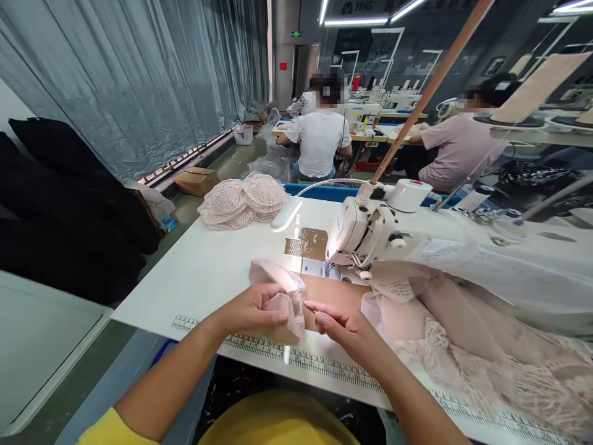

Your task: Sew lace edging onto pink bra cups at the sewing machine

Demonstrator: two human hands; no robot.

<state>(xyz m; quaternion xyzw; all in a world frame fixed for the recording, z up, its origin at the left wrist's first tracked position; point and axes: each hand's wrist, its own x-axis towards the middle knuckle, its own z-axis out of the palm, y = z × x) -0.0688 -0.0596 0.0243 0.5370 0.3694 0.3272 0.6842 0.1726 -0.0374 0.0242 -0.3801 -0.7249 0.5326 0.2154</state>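
A sheer pale pink fabric piece point(290, 312) is bunched in my left hand point(262, 306), thumb and fingers closed on it above the table's front part. My right hand point(338, 321) is at the right edge of that piece, its fingers pinched together. Something small and thin may be between those fingertips, too small to name. Just beyond both hands stands the white sewing machine point(349, 232), its needle area lit. To the right, a heap of pink lace and mesh fabric point(463, 327) spreads over the table beside the machine.
Stacked lace pieces point(245, 201) lie at the back left of the white table point(194, 266). A printed ruler strip point(324, 364) runs along the front edge. A thread stand pole point(430, 93) rises over the machine. Ahead, people point(319, 136) sit at other machines.
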